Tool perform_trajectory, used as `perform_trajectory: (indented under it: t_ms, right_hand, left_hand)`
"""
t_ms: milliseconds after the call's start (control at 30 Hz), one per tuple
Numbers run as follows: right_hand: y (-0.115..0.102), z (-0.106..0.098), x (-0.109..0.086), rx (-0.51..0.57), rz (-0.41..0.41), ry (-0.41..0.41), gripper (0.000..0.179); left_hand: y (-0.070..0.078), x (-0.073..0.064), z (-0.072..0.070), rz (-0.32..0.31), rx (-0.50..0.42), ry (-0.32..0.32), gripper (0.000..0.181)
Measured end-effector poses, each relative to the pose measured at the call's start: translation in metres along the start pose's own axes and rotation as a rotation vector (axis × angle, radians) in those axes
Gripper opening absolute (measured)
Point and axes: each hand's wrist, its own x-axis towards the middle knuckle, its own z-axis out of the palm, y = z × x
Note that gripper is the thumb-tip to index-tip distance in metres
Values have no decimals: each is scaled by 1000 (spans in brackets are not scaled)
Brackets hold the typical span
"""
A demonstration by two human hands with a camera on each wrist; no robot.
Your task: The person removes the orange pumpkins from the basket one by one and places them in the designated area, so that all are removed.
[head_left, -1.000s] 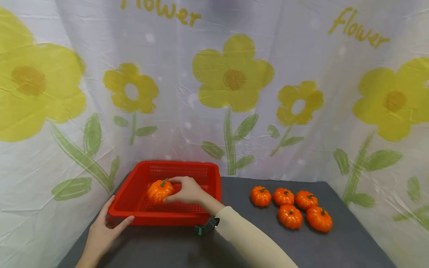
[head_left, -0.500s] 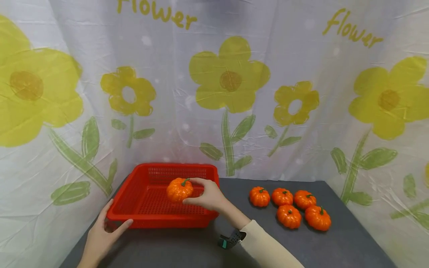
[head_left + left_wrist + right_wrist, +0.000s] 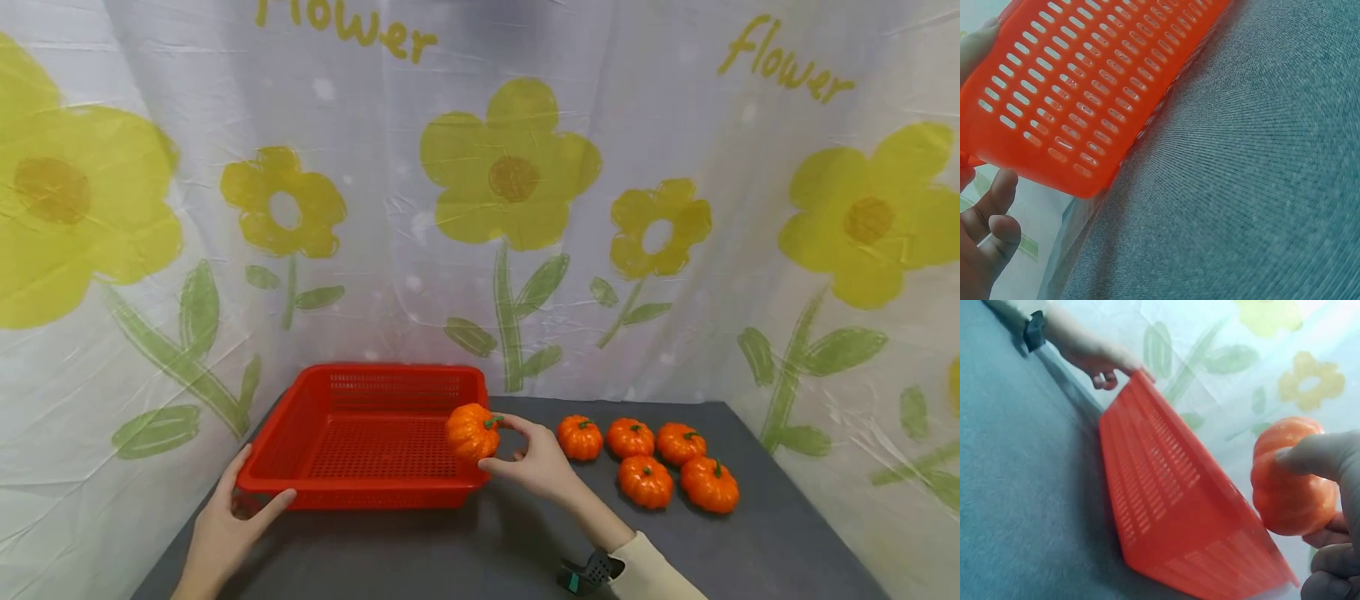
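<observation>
My right hand [image 3: 537, 458] pinches a small orange pumpkin [image 3: 469, 433] with a green stem between thumb and fingers. It is held at the right rim of a red plastic basket [image 3: 352, 485], partly covering that rim. In the right wrist view the pumpkin [image 3: 1291, 481] appears just beyond the basket's edge, my thumb lying across it. At the basket's near left corner, my left hand [image 3: 225, 529] grips the rim, thumb on the front side and fingers along the left side. The left wrist view shows the slotted basket wall [image 3: 1079, 81] and some loosely bent fingers [image 3: 1000, 194] below it.
Several more orange pumpkins [image 3: 646, 482] sit grouped on the dark grey table [image 3: 420, 558] right of the basket. A white curtain [image 3: 390, 275] with yellow flowers encloses the back and sides. A dark band [image 3: 588, 572] circles the right wrist.
My right hand has lifted the pumpkin from inside the basket and carried it right, to the basket's right rim. The left hand has stayed at the corner. The head view has shifted slightly.
</observation>
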Motion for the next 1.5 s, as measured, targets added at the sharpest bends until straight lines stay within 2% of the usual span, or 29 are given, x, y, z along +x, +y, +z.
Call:
perform_trajectory:
  t_ms: [167,367,500,667,833,1067,1267,1500]
  right_hand:
    - [7,-10,-10,26,43,20,70]
    - [18,-16,-25,-23,94,55,71]
    - [27,-23,-34,-24,110,124,71]
    - [41,-35,-46,-7,169,217,70]
    - [58,-43,-61,-61,204,321,67]
    - [77,-53,-80,-153,271,420,68]
    - [83,-57,-90,-234,283,457,75]
    - [90,-50,-96,-319,293,474,80]
  left_hand:
    - [-2,1,-5,-23,18,-20,117]
    - [-6,0,-6,-50,19,-18,116]
    - [-5,-2,-10,-65,21,-11,115]
    - [-3,0,-12,-28,28,-10,115]
    - [-3,2,-10,21,32,11,113]
    - [-4,2,-5,35,28,18,111]
    - [-2,4,-3,37,17,17,112]
    - [-2,5,1,15,11,10,113]
